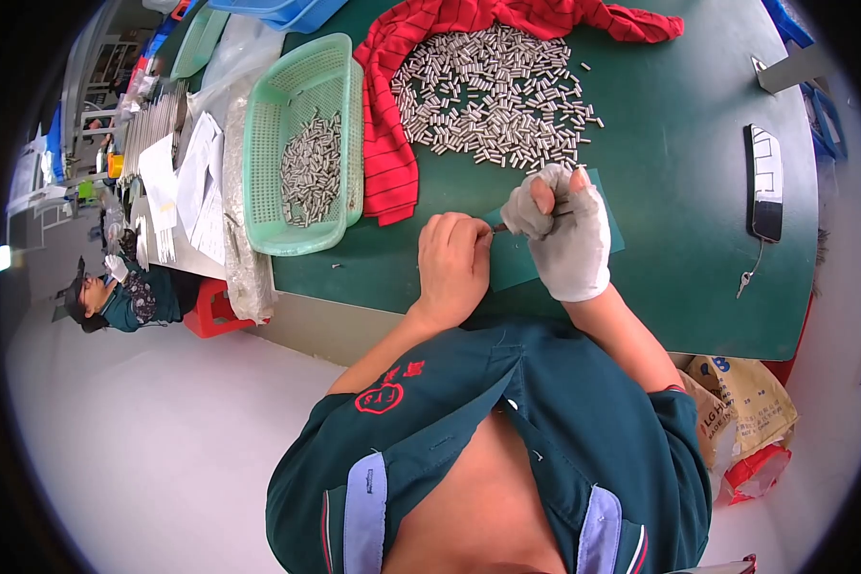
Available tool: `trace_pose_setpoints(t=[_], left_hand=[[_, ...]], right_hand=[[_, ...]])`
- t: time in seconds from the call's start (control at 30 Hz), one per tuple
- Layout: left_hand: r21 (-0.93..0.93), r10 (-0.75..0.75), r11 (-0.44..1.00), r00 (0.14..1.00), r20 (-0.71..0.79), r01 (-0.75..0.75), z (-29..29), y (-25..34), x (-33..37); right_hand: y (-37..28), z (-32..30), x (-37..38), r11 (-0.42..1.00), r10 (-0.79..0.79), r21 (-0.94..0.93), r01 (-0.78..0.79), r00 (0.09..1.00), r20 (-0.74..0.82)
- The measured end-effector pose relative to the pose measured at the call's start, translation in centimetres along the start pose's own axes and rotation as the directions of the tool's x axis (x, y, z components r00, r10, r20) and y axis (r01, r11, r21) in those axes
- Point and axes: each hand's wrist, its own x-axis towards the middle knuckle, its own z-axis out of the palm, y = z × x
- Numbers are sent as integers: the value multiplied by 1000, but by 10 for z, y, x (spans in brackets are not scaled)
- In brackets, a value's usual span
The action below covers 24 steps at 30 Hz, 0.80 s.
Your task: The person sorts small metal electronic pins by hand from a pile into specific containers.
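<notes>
My left hand (pixel 452 263) is bare, its fingers pressed together at the near edge of the green table. A small dark piece (pixel 499 228) shows at its fingertips, between the two hands; its kind is too small to tell. Close on the right is my right hand (pixel 566 232), in a white glove that leaves some fingertips bare. Its fingers are curled in, with a thin dark line at them; what they hold is mostly hidden. Under the hands lies a green translucent sheet (pixel 515 267). Beyond them spreads a pile of short metal pins (pixel 497 96).
A red striped cloth (pixel 388 143) curves around the pile's left and far sides. Left of it, a green plastic basket (pixel 258 182) holds more pins. A phone (pixel 764 182) and a key (pixel 742 284) lie at the right. Another person (pixel 129 292) sits at far left.
</notes>
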Motion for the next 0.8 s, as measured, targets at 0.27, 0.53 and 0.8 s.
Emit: trace_pose_setpoints(t=[0.27,0.53,0.8], left_hand=[[-1,-1,1000,1000,-3,1,0,1,-1],[-12,-5,1000,1000,2,5,0,1,-1],[-4,-7,1000,1000,7,7,-1,2,0]], right_hand=[[1,1,-1,1000,-5,7,5,1000,15],[0,1,-1,1000,-11,-4,12,999,35],[0,3,-2,1000,-9,17,9,1000,14]])
